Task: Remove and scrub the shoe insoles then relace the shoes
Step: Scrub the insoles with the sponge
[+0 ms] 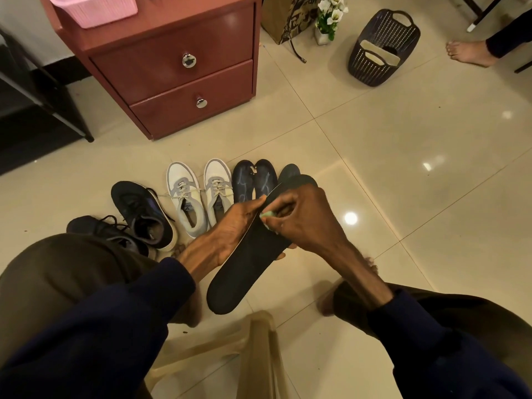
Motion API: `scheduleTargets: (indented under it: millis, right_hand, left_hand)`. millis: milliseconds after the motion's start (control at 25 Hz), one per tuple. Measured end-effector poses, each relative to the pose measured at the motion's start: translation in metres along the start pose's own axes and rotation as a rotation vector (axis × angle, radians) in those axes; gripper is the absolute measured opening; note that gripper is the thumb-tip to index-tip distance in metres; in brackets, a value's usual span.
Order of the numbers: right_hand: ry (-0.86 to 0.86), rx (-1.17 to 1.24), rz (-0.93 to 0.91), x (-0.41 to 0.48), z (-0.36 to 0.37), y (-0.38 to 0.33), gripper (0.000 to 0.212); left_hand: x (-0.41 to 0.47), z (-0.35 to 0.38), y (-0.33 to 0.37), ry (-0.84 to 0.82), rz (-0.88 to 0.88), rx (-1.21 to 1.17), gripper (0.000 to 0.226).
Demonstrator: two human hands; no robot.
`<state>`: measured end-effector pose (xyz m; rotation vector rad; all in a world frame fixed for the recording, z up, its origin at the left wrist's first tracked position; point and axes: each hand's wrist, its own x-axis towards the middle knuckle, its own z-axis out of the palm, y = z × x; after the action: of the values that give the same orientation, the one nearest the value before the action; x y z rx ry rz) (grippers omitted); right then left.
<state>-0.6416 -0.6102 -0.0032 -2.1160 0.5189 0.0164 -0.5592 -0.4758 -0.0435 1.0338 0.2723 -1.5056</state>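
Head view catches scrubbing under way: left hand [230,226] grips a black insole [244,272] over the floor, right hand [305,223] pinches a green scrubber [266,216] against it (other insoles [243,181] lie out already, relacing apparently yet to come).

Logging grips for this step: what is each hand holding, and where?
Left hand grips the black insole around its middle. Right hand pinches a small green piece against it.

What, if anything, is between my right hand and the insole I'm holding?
Nothing visible blocks it. Your right hand grips a small green scrubber right against the black insole, while your left hand holds its edge.
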Motion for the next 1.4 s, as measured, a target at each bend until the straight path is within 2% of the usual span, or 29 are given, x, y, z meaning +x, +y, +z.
scheduleTargets:
  millis: [40,120,200,280,400,440,480,560,640,680,720,840,880,960,1040,1120,1160,1240,1320,1360,1400]
  right_hand:
    - [0.071,-0.03,0.018,0.004,-0.005,0.004,0.007]
    - [0.326,-0.113,0.059,0.013,-0.019,0.017,0.012]
    - [0.463,-0.132,0.061,0.014,-0.017,0.02,0.013]
    - [0.361,-0.094,-0.018,0.008,-0.004,0.013,0.007]
    - [-0.086,0.012,-0.011,-0.002,0.001,-0.002,0.004]
    - [-0.132,-0.011,0.001,-0.001,-0.005,-0.001,0.005]
    - [-0.077,-0.064,0.017,0.003,-0.013,0.003,0.005]
    - [0.185,-0.18,0.045,0.011,-0.025,0.014,0.01]
    - [0.354,-0.183,0.023,0.012,-0.022,0.018,0.01]
    - [0.346,-0.154,-0.024,0.01,-0.015,0.016,0.007]
    - [0.262,-0.111,-0.065,0.007,-0.007,0.014,0.005]
    - [-0.165,-0.054,-0.024,-0.003,-0.001,0.003,0.003]
    - [-0.251,-0.09,0.022,-0.002,-0.007,0.004,0.002]
    - [-0.203,-0.204,0.112,0.003,-0.021,0.013,0.008]
    - [0.035,-0.349,0.15,0.008,-0.03,0.026,0.015]
    - [0.228,-0.358,0.044,0.009,-0.026,0.028,0.014]
    - [0.238,-0.313,-0.047,0.008,-0.02,0.026,0.011]
    - [0.035,-0.178,-0.147,0.002,-0.008,0.018,0.006]
    - [-0.215,-0.164,-0.108,-0.003,-0.01,0.01,0.004]
    - [-0.271,-0.227,-0.072,-0.001,-0.016,0.011,0.001]
    - [-0.251,-0.302,-0.029,0.002,-0.023,0.014,0.002]
  left_hand:
    - [0.0,-0.001,0.0,-0.013,-0.009,-0.003,0.055]
    - [0.002,0.0,0.001,-0.044,-0.035,0.0,0.064]
    - [0.005,-0.001,0.002,-0.037,-0.041,0.017,0.064]
    - [0.004,0.0,0.002,0.006,-0.018,0.028,0.057]
    - [0.002,-0.001,-0.001,0.047,0.02,0.037,0.05]
    - [0.002,-0.001,-0.001,0.044,0.019,0.043,0.051]
    - [0.002,-0.001,-0.001,0.024,0.011,0.039,0.054]
    - [0.003,0.0,0.001,-0.037,-0.02,0.019,0.062]
    - [0.004,0.0,0.002,-0.042,-0.031,0.013,0.063]
    - [0.004,0.0,0.002,-0.03,-0.031,0.012,0.061]
    - [0.005,-0.001,0.002,-0.017,-0.029,0.001,0.058]
    - [0.004,-0.002,0.0,-0.001,-0.005,-0.018,0.048]
    - [0.004,-0.001,-0.001,0.003,-0.002,-0.005,0.048]
    - [0.004,0.001,0.0,-0.007,-0.023,0.011,0.056]
    - [0.005,0.002,0.003,-0.043,-0.051,0.001,0.066]
    - [0.007,-0.002,0.004,-0.031,-0.049,-0.008,0.066]
    - [0.009,-0.003,0.004,-0.018,-0.042,-0.009,0.063]
    - [0.008,-0.002,0.004,0.006,-0.015,-0.019,0.053]
    - [0.006,-0.001,0.002,0.025,-0.008,-0.019,0.048]
    - [0.006,0.0,0.002,0.026,-0.017,-0.017,0.05]
    - [0.005,0.001,0.001,0.016,-0.032,-0.012,0.055]
